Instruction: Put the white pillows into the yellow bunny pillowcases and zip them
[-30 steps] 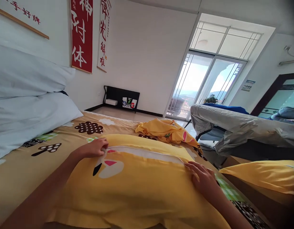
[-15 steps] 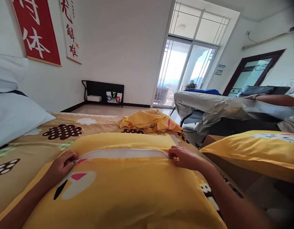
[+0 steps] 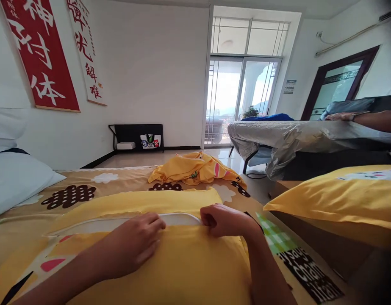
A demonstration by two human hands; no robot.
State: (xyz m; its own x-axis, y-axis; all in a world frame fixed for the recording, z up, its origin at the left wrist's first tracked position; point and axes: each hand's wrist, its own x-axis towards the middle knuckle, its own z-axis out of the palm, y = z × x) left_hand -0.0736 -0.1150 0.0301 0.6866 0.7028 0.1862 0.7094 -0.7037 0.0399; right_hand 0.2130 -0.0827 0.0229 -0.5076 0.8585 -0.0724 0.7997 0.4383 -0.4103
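Note:
A yellow pillowcase (image 3: 189,262) lies before me on the bed, with a long opening across its far part. Through this gap shows a white pillow (image 3: 114,223). My right hand (image 3: 225,220) is closed on the pillowcase edge near the opening's right end, fingertips pinched together. My left hand (image 3: 134,241) lies across the middle of the opening, palm down. Its fingers are loosely bent over the edge, with the thumb apart from them. The left part of the pillowcase carries a printed face, partly covered by my left forearm.
A crumpled yellow cloth (image 3: 195,167) lies farther back on the patterned bed sheet (image 3: 109,192). At left are white pillows (image 3: 20,182). Another yellow pillow (image 3: 335,195) rests on a cardboard box (image 3: 328,241) at right. Beyond, a person's hand (image 3: 341,117) touches a plastic-covered table (image 3: 278,131).
My left hand has left the opening's left end and moved right to its middle. The right hand keeps its hold at the right end. The pillowcase has shifted left in view.

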